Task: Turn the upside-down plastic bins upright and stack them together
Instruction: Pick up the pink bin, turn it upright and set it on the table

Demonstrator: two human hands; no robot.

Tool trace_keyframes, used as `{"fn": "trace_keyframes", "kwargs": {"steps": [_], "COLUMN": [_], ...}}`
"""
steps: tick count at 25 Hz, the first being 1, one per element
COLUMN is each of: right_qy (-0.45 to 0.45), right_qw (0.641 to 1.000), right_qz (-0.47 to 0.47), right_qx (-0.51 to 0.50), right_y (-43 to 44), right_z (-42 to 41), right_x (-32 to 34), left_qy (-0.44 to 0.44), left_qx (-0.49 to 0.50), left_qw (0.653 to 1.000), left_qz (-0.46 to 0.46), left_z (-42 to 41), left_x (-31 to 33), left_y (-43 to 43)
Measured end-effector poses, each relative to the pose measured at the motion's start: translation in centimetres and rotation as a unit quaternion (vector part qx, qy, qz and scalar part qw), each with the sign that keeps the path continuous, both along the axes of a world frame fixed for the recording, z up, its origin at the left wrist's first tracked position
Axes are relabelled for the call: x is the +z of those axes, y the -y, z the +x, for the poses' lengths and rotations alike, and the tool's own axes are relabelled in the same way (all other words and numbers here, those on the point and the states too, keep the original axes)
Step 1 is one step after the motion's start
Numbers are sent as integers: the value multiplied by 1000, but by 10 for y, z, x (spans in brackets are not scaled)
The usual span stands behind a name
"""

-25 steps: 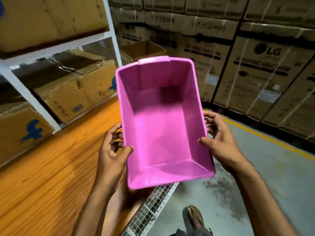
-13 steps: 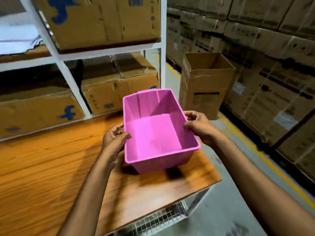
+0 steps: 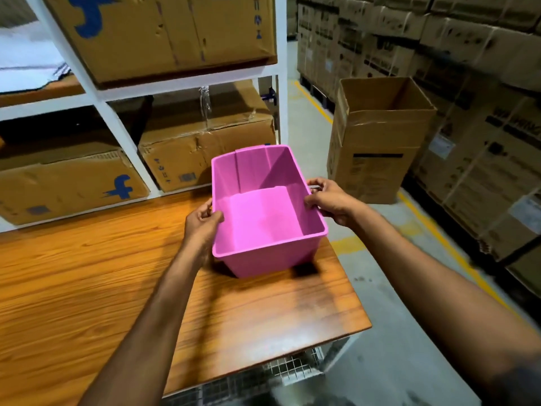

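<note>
The underside of the pink bin [image 3: 263, 262] is out of sight, so whether it rests on the wooden table [image 3: 87, 288] or hangs just above it cannot be told. Most of the left hand [image 3: 202, 227] fingers lie hidden behind the bin's left wall. The right hand [image 3: 329, 202] fingertips curl out of sight past the right wall. The bottom edge cuts off both forearms, and the left edge cuts off the table. Print on the stacked cartons [image 3: 483, 171] is too blurred to read.

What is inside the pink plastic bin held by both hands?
Nothing shows inside the upright pink plastic bin: only its bare floor and walls. The left hand and right hand grip its side rims, covering small bits of rim and wall.
</note>
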State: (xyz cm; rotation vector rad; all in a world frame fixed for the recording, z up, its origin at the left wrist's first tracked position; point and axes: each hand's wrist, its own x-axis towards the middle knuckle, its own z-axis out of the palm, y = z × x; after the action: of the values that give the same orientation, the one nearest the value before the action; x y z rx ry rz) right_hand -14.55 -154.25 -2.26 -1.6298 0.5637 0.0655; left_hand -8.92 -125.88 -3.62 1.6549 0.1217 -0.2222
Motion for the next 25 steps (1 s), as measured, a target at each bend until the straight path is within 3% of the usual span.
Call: {"fn": "trace_keyframes", "kwargs": {"steps": [12, 25], "right_qy": [-1, 6], "right_qw": [996, 997], "right_qz": [29, 44], "right_qx": [82, 66], "right_y": [38, 31], "right_z": [24, 19], "right_x": [2, 4], "left_qy": [-31, -42], "left_qx": [67, 72], "left_qw": [997, 996], "left_qz": [13, 12], "left_z": [12, 8], "left_x": [0, 2], "left_y": [31, 29]}}
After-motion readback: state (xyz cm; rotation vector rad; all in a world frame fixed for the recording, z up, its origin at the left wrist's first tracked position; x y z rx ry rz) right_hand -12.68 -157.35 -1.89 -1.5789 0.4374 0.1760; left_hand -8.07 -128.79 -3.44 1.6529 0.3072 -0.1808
